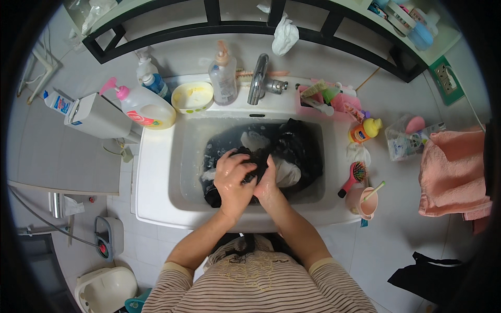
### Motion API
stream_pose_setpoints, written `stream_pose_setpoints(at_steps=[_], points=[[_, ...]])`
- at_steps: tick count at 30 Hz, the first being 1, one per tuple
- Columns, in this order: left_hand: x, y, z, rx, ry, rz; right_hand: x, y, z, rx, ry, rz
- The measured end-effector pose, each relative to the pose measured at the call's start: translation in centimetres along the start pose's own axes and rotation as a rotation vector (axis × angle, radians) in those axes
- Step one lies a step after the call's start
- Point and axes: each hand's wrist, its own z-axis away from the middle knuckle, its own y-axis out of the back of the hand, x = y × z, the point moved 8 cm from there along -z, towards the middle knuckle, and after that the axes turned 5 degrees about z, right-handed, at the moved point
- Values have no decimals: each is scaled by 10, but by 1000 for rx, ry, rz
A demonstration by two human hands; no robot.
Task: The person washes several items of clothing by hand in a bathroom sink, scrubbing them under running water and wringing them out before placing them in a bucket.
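Both wet hands are together over the washbasin (154, 187), gripping a bunched black cloth (256, 156) between them. My left hand (235, 178) lies over the cloth with fingers spread and curled. On the cloth's right side, my right hand (267, 180) presses with its thumb up. Dark, sudsy water (225, 143) fills part of the basin. A larger dark garment (299, 144) lies soaking at the right. Pale cloth pieces show in the water, one (287, 173) beside my right hand and another (254, 141) behind the held cloth.
A chrome faucet (258, 80) rises behind the basin. Along the back rim stand a pump bottle (224, 80), a soap dish (191, 98) and a large detergent bottle (146, 111). At right are a pink organizer (303, 103), a hairbrush (353, 178) and a pink cup (354, 200).
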Motion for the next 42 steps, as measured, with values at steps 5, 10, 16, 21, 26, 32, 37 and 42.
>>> stream_pose_setpoints(at_steps=[5, 10, 16, 21, 26, 32, 37, 42], points=[[34, 0, 4, -182, -396, -11, 3, -6, 3, -240, -253, 41], [39, 2, 26, -213, -720, 40, 4, -10, -7, -298, -478, 604], [29, -10, 54, -440, -910, -52, 15, -31, -21, -296, -635, 1166], [20, -25, 73, -689, -1016, -192, 24, -44, -30, -266, -584, 1669], [16, -49, 89, -879, -1144, -451, 23, -39, -37, -144, -510, 2048], [-28, -79, 125, -1177, -985, -354, 28, -60, -30, -30, -290, 2307], [-10, -11, 111, -891, -1556, -217, -15, -34, 1, 245, 116, 1702], [-11, 6, 13, -652, -85, 625, -25, 12, 98, 496, 238, 656]])
